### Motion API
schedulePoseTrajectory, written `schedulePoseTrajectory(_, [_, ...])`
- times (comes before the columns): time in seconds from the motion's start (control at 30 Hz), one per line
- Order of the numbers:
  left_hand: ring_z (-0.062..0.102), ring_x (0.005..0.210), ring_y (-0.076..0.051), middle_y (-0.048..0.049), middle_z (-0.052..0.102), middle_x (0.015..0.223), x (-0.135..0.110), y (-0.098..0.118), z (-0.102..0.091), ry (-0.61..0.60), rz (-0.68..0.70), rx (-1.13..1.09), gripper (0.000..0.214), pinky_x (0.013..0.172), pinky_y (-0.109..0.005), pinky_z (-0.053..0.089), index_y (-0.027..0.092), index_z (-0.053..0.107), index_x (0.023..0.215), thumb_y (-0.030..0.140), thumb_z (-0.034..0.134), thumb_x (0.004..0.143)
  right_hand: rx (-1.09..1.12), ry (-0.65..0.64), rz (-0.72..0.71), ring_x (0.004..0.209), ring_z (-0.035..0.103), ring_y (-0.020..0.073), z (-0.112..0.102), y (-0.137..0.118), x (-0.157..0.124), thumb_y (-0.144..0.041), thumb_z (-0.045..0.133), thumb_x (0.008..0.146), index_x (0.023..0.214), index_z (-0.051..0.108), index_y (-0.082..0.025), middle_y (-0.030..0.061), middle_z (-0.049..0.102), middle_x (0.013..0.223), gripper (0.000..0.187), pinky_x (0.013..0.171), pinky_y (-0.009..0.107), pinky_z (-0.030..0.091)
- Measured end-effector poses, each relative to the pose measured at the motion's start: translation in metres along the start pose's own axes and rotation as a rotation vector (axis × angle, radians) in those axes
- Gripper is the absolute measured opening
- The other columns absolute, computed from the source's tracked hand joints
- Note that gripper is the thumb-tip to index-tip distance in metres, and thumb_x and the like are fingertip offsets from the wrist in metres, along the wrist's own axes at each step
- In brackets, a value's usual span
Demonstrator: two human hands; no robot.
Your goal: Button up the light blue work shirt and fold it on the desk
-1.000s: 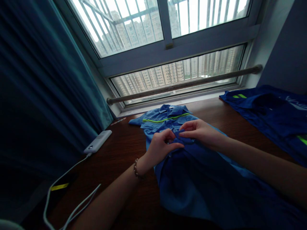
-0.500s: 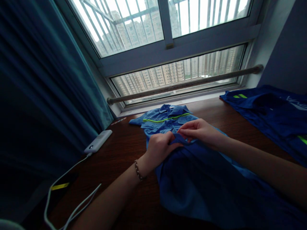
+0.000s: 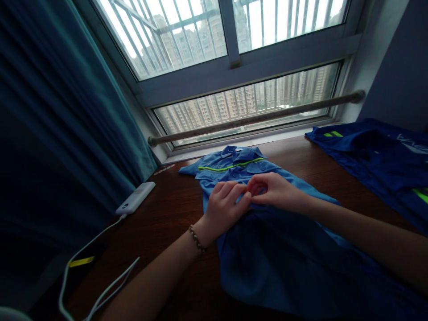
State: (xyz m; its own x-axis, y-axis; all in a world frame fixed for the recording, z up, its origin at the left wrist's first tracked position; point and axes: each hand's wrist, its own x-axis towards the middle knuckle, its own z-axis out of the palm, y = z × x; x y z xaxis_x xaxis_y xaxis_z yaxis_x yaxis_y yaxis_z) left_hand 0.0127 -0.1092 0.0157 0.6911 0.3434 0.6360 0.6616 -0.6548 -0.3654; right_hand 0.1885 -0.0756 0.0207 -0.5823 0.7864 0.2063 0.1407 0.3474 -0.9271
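A light blue button-up work shirt (image 3: 264, 254) lies front up on the table, its collar toward the window and a yellow-green stripe across the chest. Over the middle of its front my left hand (image 3: 225, 206) is closed, thumb and fingers pinching the cloth. My right hand (image 3: 276, 191) meets it there, thumb and forefinger curled into a pinch on the same front edge. Fingertips of both hands touch or nearly touch. The exact bit of cloth or button between them is hidden. Below the hands the shirt is in dark shadow.
A darker blue garment (image 3: 374, 156) with yellow-green patches lies on the right of the brown wooden table (image 3: 174, 209). At left are a white power bank (image 3: 136, 197) with a white cable (image 3: 95, 238) and a blue curtain (image 3: 110, 111). A metal rail (image 3: 254, 119) crosses before the window.
My left hand has turned over the shirt front, its fingers now showing on top. My right hand has shifted slightly down and left, closer to the left fingertips. The raised fold of cloth is lower.
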Motion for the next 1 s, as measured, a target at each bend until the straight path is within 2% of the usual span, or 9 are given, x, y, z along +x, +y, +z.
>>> schedulePoseTrajectory(0.1, [0.048,0.073,-0.017,-0.0034,0.055,0.071,-0.0020,0.0002,0.0005,-0.008,0.037,0.009,0.019,0.067,-0.031,0.034,0.016,0.051,0.070,0.028,0.048,0.085,0.057,0.014,0.057,0.064,0.058,0.0119,0.0000,0.0004,0.0008,-0.013,0.065,0.058,0.073,0.055,-0.014,-0.0007,0.060,0.066,0.018,0.060,0.022,0.044])
schedulePoseTrajectory(0.2, [0.045,0.065,-0.016,-0.0027,0.050,0.062,-0.0036,0.0003,-0.0004,0.017,0.045,-0.014,0.025,0.062,-0.031,0.032,0.017,0.048,0.063,0.023,0.041,0.087,0.236,0.018,0.167,0.057,0.055,0.0099,0.0013,-0.0005,0.0014,-0.012,0.069,0.054,0.069,0.049,-0.015,-0.0016,0.059,0.061,0.025,0.054,0.020,0.041])
schedulePoseTrajectory(0.33, [0.044,0.063,-0.015,-0.0018,0.049,0.061,-0.0053,-0.0001,-0.0005,0.035,0.074,-0.068,0.024,0.062,-0.031,0.032,0.017,0.048,0.064,0.020,0.041,0.086,0.520,0.017,0.344,0.047,0.047,0.0061,0.0044,0.0014,0.0019,-0.012,0.070,0.051,0.067,0.042,-0.016,-0.0032,0.056,0.057,0.033,0.045,0.017,0.034])
schedulePoseTrajectory(0.43, [0.047,0.065,-0.015,-0.0016,0.051,0.063,-0.0054,-0.0012,0.0008,0.023,0.057,-0.107,0.019,0.063,-0.030,0.034,0.017,0.048,0.065,0.019,0.047,0.084,0.611,0.043,0.434,0.044,0.044,0.0049,0.0044,0.0051,0.0029,-0.010,0.070,0.050,0.067,0.041,-0.017,-0.0046,0.051,0.055,0.034,0.043,0.016,0.031])
schedulePoseTrajectory(0.57, [0.051,0.074,-0.016,-0.0040,0.059,0.080,-0.0033,-0.0023,0.0018,0.026,-0.045,-0.211,0.003,0.069,-0.031,0.037,0.016,0.053,0.080,0.016,0.051,0.082,0.595,0.148,0.407,0.045,0.042,0.0043,0.0015,0.0078,0.0048,-0.010,0.069,0.050,0.068,0.040,-0.017,-0.0047,0.051,0.058,0.035,0.044,0.016,0.032])
schedulePoseTrajectory(0.67, [0.053,0.078,-0.016,-0.0044,0.061,0.086,-0.0021,-0.0017,0.0016,0.019,-0.081,-0.228,0.007,0.071,-0.032,0.037,0.016,0.054,0.088,0.015,0.049,0.082,0.537,0.188,0.334,0.048,0.043,0.0058,0.0011,0.0074,0.0054,-0.012,0.068,0.050,0.070,0.040,-0.018,-0.0044,0.050,0.059,0.035,0.045,0.018,0.033])
schedulePoseTrajectory(0.83, [0.055,0.076,-0.015,-0.0031,0.063,0.085,-0.0030,-0.0006,0.0012,0.043,0.003,-0.140,0.007,0.071,-0.032,0.037,0.017,0.055,0.086,0.014,0.050,0.082,0.543,0.193,0.357,0.044,0.038,0.0050,0.0036,0.0053,0.0040,-0.015,0.069,0.051,0.069,0.039,-0.018,-0.0063,0.044,0.054,0.035,0.042,0.018,0.027])
schedulePoseTrajectory(1.0, [0.056,0.075,-0.016,-0.0035,0.065,0.087,-0.0058,-0.0014,0.0001,0.078,0.134,-0.013,0.011,0.071,-0.034,0.036,0.016,0.055,0.091,0.012,0.052,0.080,0.663,0.130,0.443,0.041,0.029,0.0031,0.0031,0.0054,0.0041,-0.010,0.069,0.049,0.063,0.034,-0.018,-0.0079,0.036,0.051,0.038,0.038,0.019,0.017])
